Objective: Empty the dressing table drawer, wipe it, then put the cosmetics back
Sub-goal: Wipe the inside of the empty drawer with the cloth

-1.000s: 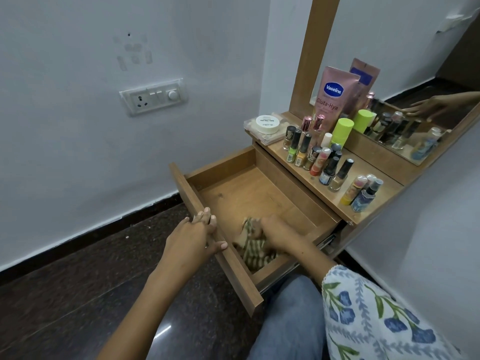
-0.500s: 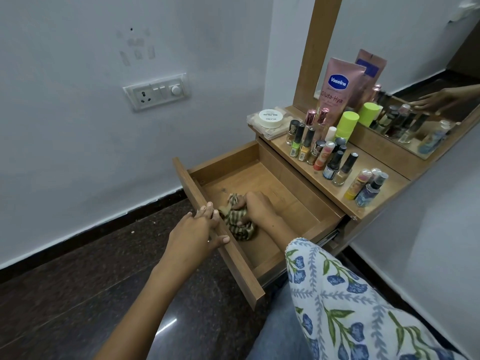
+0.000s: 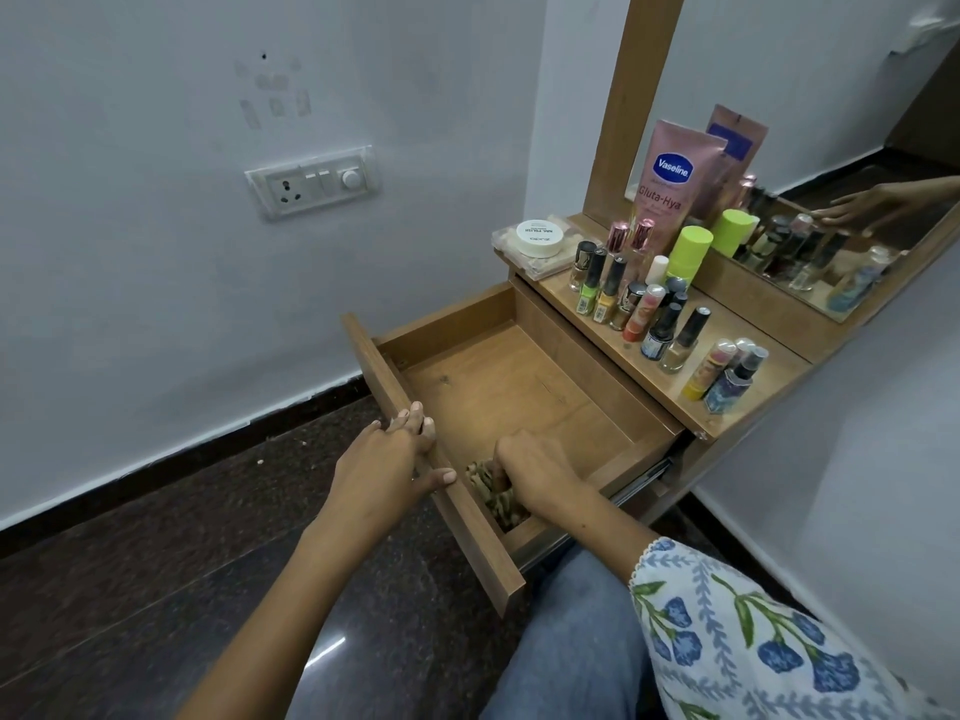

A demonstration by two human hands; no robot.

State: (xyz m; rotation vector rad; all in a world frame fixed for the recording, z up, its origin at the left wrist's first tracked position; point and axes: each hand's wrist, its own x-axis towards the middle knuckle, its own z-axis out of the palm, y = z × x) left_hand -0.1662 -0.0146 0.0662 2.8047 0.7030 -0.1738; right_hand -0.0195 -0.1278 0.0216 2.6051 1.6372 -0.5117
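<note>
Since 0.5 s ago our right hand [image 3: 535, 470] has dragged the striped cloth [image 3: 493, 491] toward 6 o'clock, into the drawer [image 3: 519, 387] front corner, fingers curled on it. Our left hand [image 3: 384, 459] grips the drawer front. Wiping nearly done; cosmetics [image 3: 654, 314] wait at 2 o'clock on the shelf.

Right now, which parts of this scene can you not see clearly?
- cloth: head view, mostly covered by the right hand and the drawer front.
- Near drawer corner: hidden behind the same front, which the left hand holds.
- nail polish bottles: labels too small to read.
- mirror: cut by the right edge.
</note>
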